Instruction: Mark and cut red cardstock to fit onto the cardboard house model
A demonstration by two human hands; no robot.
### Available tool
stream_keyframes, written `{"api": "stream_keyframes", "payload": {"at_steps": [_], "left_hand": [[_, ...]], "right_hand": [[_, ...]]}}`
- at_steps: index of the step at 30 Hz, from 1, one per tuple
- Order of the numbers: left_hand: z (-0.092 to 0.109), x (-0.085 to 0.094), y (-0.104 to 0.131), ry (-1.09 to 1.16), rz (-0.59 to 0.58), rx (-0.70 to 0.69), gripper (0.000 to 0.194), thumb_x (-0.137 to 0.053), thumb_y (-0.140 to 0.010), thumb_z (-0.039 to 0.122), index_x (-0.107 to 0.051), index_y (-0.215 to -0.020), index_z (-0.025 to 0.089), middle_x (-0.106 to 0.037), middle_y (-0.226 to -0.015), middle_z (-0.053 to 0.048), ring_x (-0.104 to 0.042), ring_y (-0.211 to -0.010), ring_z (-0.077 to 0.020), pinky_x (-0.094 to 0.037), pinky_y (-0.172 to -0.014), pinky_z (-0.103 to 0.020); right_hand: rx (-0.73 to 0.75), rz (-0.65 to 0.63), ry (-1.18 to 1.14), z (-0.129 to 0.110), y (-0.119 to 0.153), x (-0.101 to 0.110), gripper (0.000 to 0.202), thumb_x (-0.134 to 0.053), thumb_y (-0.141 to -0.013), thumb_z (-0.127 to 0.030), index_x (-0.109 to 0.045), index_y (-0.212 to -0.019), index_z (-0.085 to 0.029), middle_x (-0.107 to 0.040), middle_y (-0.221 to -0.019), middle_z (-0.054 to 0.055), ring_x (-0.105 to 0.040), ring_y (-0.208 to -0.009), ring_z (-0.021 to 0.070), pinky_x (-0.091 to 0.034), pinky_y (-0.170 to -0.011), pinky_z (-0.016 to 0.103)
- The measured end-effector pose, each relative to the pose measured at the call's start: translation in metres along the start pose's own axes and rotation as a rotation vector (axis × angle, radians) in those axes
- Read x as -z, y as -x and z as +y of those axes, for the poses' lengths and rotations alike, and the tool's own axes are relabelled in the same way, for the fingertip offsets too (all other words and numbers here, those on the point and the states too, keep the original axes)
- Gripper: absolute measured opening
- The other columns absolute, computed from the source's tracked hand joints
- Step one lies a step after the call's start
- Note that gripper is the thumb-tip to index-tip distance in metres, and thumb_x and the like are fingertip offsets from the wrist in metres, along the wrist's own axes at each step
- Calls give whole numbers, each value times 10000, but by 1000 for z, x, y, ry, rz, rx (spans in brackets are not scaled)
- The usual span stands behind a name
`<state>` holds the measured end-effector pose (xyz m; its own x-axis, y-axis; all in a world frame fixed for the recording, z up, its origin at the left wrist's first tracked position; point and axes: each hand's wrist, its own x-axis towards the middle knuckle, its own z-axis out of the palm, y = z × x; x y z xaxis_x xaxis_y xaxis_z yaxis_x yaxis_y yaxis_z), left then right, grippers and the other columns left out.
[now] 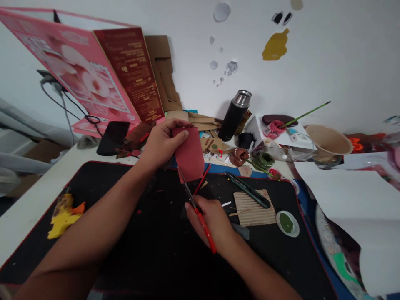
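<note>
My left hand (165,141) pinches the top of a dull red piece of card (191,156) between thumb and fingers, holding it up over the black mat. My right hand (212,221) grips red-handled scissors (204,227), its fingers partly hidden behind the handles. The scissor blades point up and away, and their tips meet the lower left edge of the card. Behind the card's lower right corner a thin red stick (202,179) slants across the mat. A square of corrugated cardboard (254,214) lies right of my right hand, with a dark green utility knife (246,189) across it.
A small white dish of green paint (287,223) sits on the mat's right side. At the left lies a yellow glue gun (62,216). A black thermos (236,116), paint jars (239,157) and a beige bowl (328,143) stand along the back. A pink box (84,75) rises at the back left.
</note>
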<state>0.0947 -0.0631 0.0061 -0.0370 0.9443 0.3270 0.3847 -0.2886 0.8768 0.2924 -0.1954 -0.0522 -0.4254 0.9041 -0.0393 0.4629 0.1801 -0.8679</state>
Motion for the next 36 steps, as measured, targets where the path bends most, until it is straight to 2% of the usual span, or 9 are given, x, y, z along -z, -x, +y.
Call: {"api": "stream_keyframes", "payload": {"at_steps": [7,16,20,24,29,36], "left_hand": [[1,-1,0,13,0,-2,282,-704,-894,309,-794,-1135,193,-804,-1180,-82,-712,-1118,-268,-560,-1027,-416],[-2,0,0,3,-11,-19,279,-687,-914,289,-793,-1154,194,-802,-1182,-82,-721,-1082,-252,-576,-970,-390],[-2,0,1,-3,-7,-28,281,-691,-913,284,-798,-1156,193,-805,-1192,-80,-726,-1079,-249,-575,-969,-384],[0,0,1,-12,9,-37,275,-690,-912,283,-800,-1148,195,-809,-1187,-78,-731,-1079,-249,-578,-975,-386],[-1,0,2,-8,13,-39,285,-690,-920,303,-800,-1163,202,-806,-1218,-82,-729,-1120,-257,-569,-1020,-405],[2,0,3,-51,28,-71,279,-697,-903,307,-812,-1138,210,-821,-1197,-72,-733,-1136,-266,-554,-1060,-424]], "right_hand": [[40,42,44,1,1,-2,310,-518,-1008,-299,-545,-710,-218,-558,-549,-31,-522,-458,113,-329,-492,220],[2,20,125,2,3,-4,266,-558,-1011,-246,-628,-757,-208,-640,-591,-9,-586,-492,137,-350,-531,235],[-11,14,110,5,4,-6,261,-549,-1015,-250,-622,-768,-206,-611,-588,-19,-569,-499,132,-322,-523,239],[-1,13,46,7,3,-4,295,-541,-1017,-267,-575,-731,-207,-554,-570,-36,-508,-486,112,-310,-509,230],[55,-9,-4,6,2,3,273,-549,-1002,-318,-593,-758,-204,-559,-603,-30,-523,-513,112,-337,-519,222],[39,-88,-63,2,4,9,292,-626,-1008,-463,-715,-906,-204,-676,-667,0,-609,-554,141,-409,-549,238]]}}
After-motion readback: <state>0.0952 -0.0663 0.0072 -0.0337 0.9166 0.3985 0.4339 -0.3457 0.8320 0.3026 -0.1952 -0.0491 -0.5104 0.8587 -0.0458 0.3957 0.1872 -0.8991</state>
